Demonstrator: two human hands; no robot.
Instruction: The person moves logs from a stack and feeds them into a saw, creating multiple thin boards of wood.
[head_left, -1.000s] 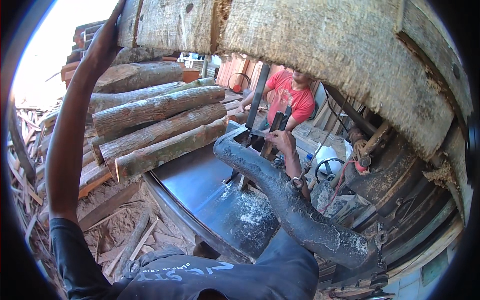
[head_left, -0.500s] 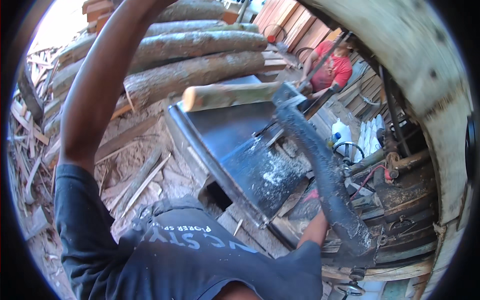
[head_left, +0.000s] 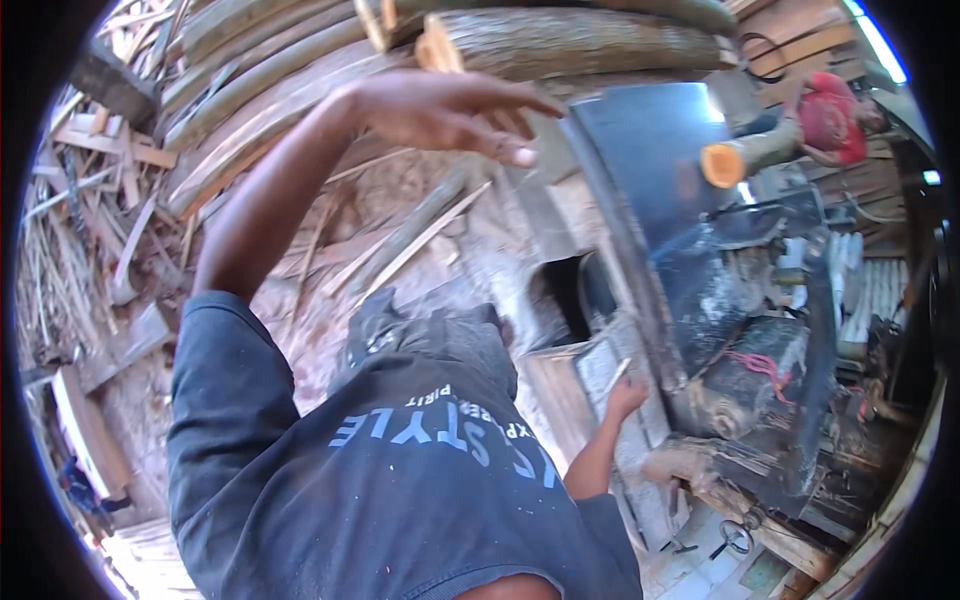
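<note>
My left hand (head_left: 435,112) is raised with its fingers stretched out and holds nothing. Its fingertips point toward the left edge of a dark metal saw table (head_left: 640,130). Lower down, my right hand (head_left: 628,398) has its fingers curled at a thin wood sliver (head_left: 619,373), over a grey block (head_left: 650,420) beside the table's near corner. The grip itself is small and partly hidden. On the table's right part a short log (head_left: 745,160) shows its orange cut end. Pale sawdust (head_left: 720,290) lies on the metal.
A person in a red shirt (head_left: 832,118) is behind the log. Thick logs (head_left: 570,45) are stacked at the back, with scrap wood (head_left: 110,220) at the left. A dark machine arm (head_left: 815,370), a handwheel (head_left: 735,538) and a dark opening (head_left: 562,298) lie around the table.
My view has swung right. My left hand has come into view, and my right hand has come out from behind the machine arm to the sliver. The log now lies nearer the person in red.
</note>
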